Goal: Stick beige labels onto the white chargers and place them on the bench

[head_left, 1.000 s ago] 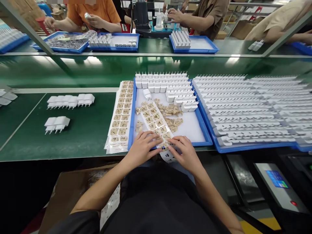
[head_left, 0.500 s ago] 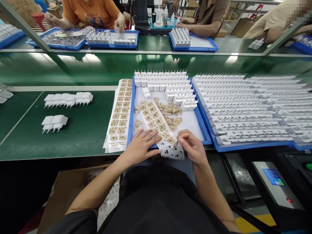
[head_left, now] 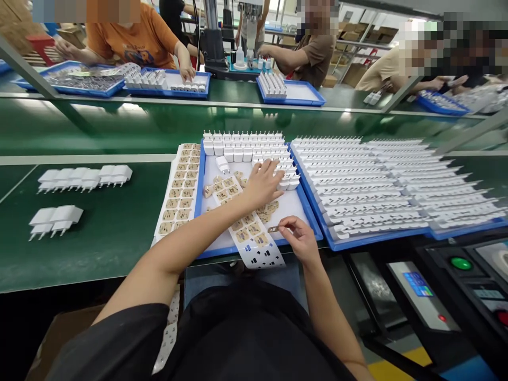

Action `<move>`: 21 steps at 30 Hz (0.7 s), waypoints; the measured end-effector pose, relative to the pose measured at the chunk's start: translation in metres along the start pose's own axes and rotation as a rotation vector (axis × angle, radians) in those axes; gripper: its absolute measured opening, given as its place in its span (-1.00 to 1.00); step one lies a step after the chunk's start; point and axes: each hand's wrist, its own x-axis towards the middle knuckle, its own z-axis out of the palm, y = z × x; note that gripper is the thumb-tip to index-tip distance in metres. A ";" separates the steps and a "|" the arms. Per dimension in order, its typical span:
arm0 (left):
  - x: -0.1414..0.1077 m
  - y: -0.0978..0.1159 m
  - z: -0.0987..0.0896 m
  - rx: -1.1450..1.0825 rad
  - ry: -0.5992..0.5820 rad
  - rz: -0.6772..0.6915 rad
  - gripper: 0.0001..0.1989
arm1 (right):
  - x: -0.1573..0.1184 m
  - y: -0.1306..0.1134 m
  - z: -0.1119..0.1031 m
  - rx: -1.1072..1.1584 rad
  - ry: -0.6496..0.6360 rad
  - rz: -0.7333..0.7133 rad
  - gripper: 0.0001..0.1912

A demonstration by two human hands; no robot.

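My left hand (head_left: 264, 185) reaches over the blue tray (head_left: 200, 211), fingers spread, its fingertips at the rows of white plug adapters (head_left: 238, 153). Whether it touches one cannot be made out. My right hand (head_left: 298, 237) pinches a small tan sticker (head_left: 273, 229) between thumb and fingers, above the tray's front edge. Below my left forearm lies a sheet of tan stickers (head_left: 254, 233), its peeled lower end hanging over the front edge. Loose tan pieces (head_left: 268, 210) lie beside the sheet. One adapter (head_left: 223, 165) lies apart near the tray's left side.
Stacked sticker sheets (head_left: 174, 193) flank the tray on the left. Further left, white adapters (head_left: 85, 178) sit on the green table (head_left: 107, 233). Full adapter trays (head_left: 337, 244) stand at the right. Across a raised ledge, people work beside blue trays (head_left: 304, 94).
My left hand has left the sticker sheet and moved up and right to the adapter rows. My right hand still pinches the sticker, now slightly off the sheet. The view has shifted.
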 end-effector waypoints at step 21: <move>-0.162 0.012 -0.052 -1.775 0.337 -0.775 -0.49 | -0.006 -0.046 0.036 0.247 -0.255 -0.119 -0.96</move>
